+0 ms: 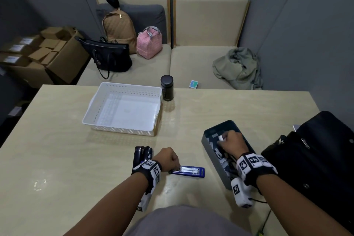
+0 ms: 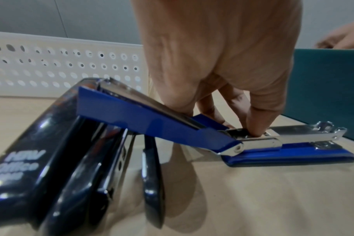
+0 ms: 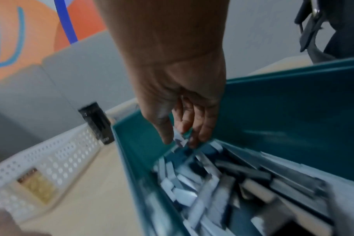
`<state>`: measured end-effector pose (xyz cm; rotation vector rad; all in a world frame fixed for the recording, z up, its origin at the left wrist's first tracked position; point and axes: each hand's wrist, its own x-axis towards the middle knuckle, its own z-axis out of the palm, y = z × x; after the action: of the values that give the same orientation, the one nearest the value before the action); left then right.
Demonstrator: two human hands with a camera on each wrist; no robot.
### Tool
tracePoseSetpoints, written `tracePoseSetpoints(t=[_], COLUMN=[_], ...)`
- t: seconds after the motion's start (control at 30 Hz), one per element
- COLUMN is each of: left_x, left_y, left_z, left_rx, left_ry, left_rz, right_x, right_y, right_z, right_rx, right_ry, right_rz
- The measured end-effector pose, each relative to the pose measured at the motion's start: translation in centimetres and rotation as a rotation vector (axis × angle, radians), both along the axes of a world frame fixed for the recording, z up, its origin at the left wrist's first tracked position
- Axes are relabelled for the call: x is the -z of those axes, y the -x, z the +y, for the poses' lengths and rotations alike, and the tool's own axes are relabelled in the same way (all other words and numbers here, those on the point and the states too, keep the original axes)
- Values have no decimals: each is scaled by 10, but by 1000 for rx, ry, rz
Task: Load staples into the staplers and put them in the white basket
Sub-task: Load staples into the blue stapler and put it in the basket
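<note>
A blue stapler point(image 1: 191, 171) point(image 2: 293, 153) lies folded open on the table, its chrome magazine exposed. My left hand point(image 1: 173, 161) point(image 2: 232, 126) grips it at the hinge, fingertips point(image 2: 257, 132) pressing on the magazine's rear end. The stapler's lid leans back on the dark staplers point(image 1: 142, 154) point(image 2: 40, 167) beside it. My right hand point(image 1: 227, 141) point(image 3: 180, 137) is inside the teal bin point(image 1: 206, 143) point(image 3: 283, 119) of staple strips, pinching a small whitish strip point(image 1: 220, 137). The white basket point(image 1: 90, 109) point(image 2: 61, 63) point(image 3: 57, 156) stands farther back with nothing in it.
A black flask point(image 1: 167, 87) stands at the basket's right corner. A black bag point(image 1: 316, 159) lies on the table right of the bin. Behind the table is a sofa with bags, a small box point(image 1: 193, 84) and a crumpled green garment point(image 1: 237, 67).
</note>
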<state>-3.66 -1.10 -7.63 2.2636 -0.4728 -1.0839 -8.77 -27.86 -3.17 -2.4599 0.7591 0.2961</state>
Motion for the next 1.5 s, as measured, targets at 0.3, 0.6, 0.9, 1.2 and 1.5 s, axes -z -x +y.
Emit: tracePoseSetpoints(t=[0.3, 0.6, 0.9, 1.2, 1.5], left_x=[-1, -4, -4, -8, -8], left_y=[0, 3, 2, 2, 4], left_z=[-1, 1, 1, 1, 1], left_rx=[-12, -17, 5, 12, 13], left_ry=[-1, -7, -9, -2, -7], left_rz=[22, 6, -6, 18, -14], right_x=[-68, -43, 3, 18, 16], right_y=[-14, 2, 27, 42, 41], right_z=[33, 98, 94, 103, 112], right_rx=[-62, -380, -663, -761, -827], right_ry=[-399, -650, -40, 129, 243], right_rz=[-390, 58, 1, 43, -13])
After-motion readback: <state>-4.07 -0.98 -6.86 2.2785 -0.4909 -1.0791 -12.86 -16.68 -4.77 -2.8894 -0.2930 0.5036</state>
